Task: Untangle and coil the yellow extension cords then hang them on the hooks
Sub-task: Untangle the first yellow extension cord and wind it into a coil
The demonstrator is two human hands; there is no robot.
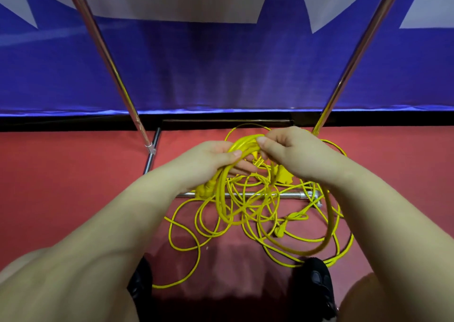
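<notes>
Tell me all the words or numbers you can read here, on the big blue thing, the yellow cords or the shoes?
None can be read.
Blue banner: its big white shapes may be parts of letters, but they are cut off at the top edge.
Yellow cords and their plugs: no print shows.
Black shoes: no label shows.

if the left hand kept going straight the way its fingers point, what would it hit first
The left hand points right, across the gathered yellow cord loops it grips, straight at the right hand. It would probably meet the right hand's fingers first, since the two look nearly touching, though depth is unclear.
</notes>
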